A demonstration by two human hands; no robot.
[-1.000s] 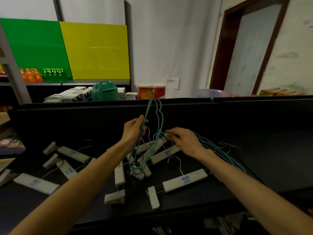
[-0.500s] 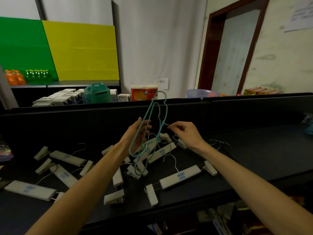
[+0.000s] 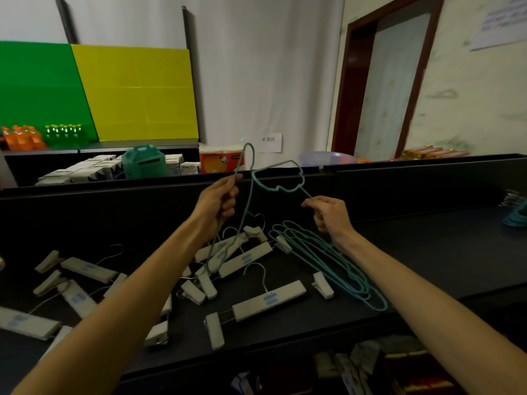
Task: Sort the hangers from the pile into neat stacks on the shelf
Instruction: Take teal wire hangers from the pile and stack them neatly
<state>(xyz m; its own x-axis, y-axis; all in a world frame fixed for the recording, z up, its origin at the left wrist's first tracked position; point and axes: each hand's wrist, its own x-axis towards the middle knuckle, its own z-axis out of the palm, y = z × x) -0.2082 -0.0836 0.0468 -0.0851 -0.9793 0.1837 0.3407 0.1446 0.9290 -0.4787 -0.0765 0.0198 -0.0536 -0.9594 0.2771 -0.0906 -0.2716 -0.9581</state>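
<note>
While the left hand [image 3: 218, 202] grips one teal hanger [image 3: 242, 220] hanging steeply downward, the right hand [image 3: 332, 215] pinches another hanger [image 3: 278, 178] stretching leftward from its fingertips.

Camera: there is just one, worn on the person's head.
Looks: forward and a bit down, over a black shelf [image 3: 427, 266].
Close: both arms reach out from the bottom corners, with the left hand [image 3: 218, 202] and right hand [image 3: 332, 215] near the middle of the picture.
Far: a white wall, a yellow board [image 3: 137, 92] and a brown door frame [image 3: 350, 89] sit behind the shelf.
Lens: wide, so straight edges bend near the sides.
Shared: nothing, as no second view shows.
</note>
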